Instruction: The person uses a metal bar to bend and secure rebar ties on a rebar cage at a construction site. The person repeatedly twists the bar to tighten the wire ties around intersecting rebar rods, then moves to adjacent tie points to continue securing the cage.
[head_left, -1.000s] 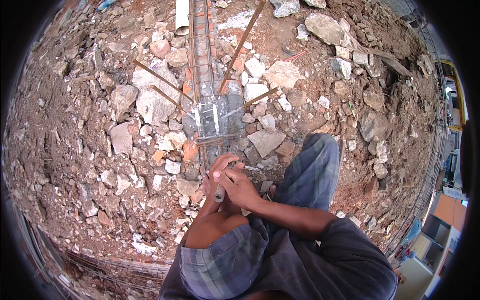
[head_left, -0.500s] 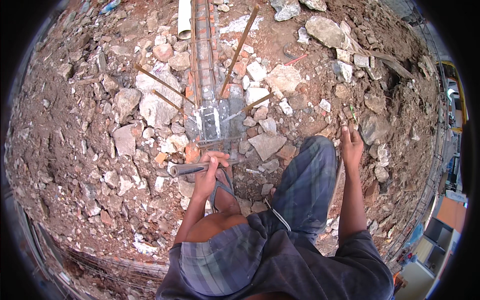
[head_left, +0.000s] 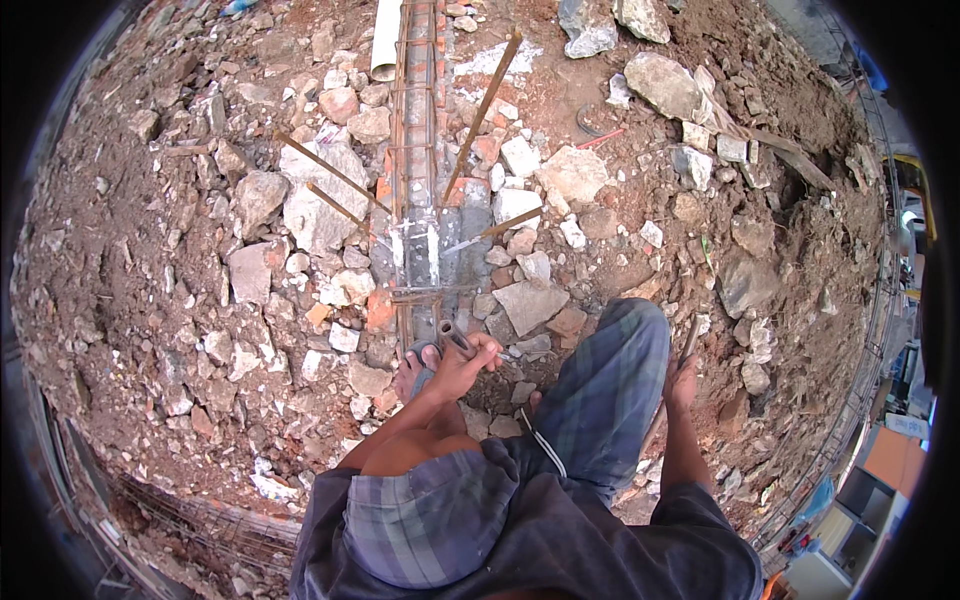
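My left hand is closed round a short, hollow metal pipe, its open end tilted up and away from me. It hovers above my sandalled left foot, beside the near end of a rebar cage lying along a strip of brick and mortar. To the right of my bent right knee, my right hand grips a slim brown rod. One end sticks out beyond the fingers and part of the rest runs down beside my leg. Whether the rod is wood or rusty metal I cannot tell.
Rusty bars stick up around the cage. A white plastic pipe lies beside its far part. Broken stones and rubble cover the soil all round. A wooden plank lies far right; more wire cage runs along the right edge.
The pipe in my left hand has swung from pointing left to pointing away, and that hand has moved right and nearer. My right hand has drawn back toward me beside the knee.
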